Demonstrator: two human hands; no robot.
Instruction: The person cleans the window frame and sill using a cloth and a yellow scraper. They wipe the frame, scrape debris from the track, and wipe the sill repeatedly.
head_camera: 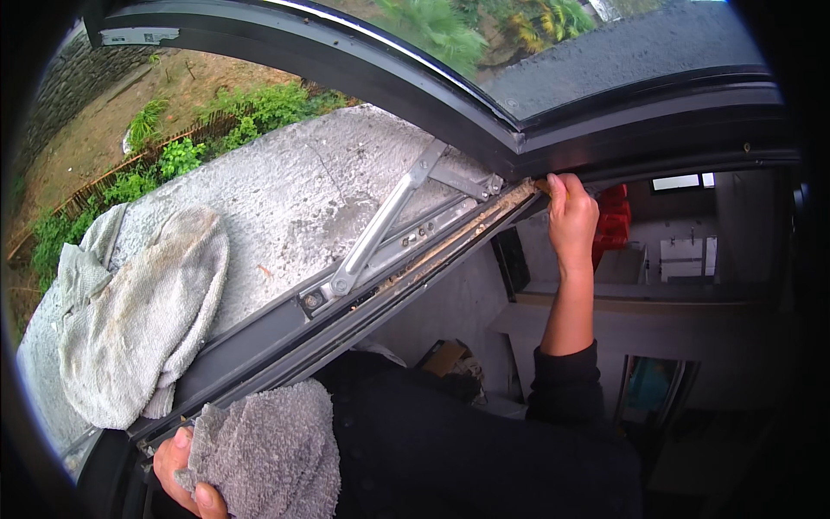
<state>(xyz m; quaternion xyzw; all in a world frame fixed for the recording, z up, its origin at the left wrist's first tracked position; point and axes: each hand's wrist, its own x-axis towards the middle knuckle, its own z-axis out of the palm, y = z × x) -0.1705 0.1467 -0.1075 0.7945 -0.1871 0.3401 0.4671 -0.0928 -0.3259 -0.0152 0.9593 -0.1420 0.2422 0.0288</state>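
Note:
A grey terry cloth (pixel 269 451) is bunched in my left hand (pixel 183 473), at the near left end of the window frame. My right hand (pixel 570 211) pinches a small yellowish tool, mostly hidden by the fingers, at the far right end of the dirty frame channel (pixel 447 243). Brown grit and debris lie along that channel. Beside it, a metal friction hinge (pixel 379 227) links the lower frame to the opened dark window sash (pixel 402 78). A dirty whitish cloth (pixel 139 318) lies crumpled on the outer ledge and over the frame's edge.
The rough concrete ledge (pixel 285 188) runs outside the frame, with green plants (pixel 181 156) and a slope beyond it. Indoors, below the frame, are an open cardboard box (pixel 444 357) and red objects (pixel 613 217). The glass pane (pixel 622 65) hangs above my right hand.

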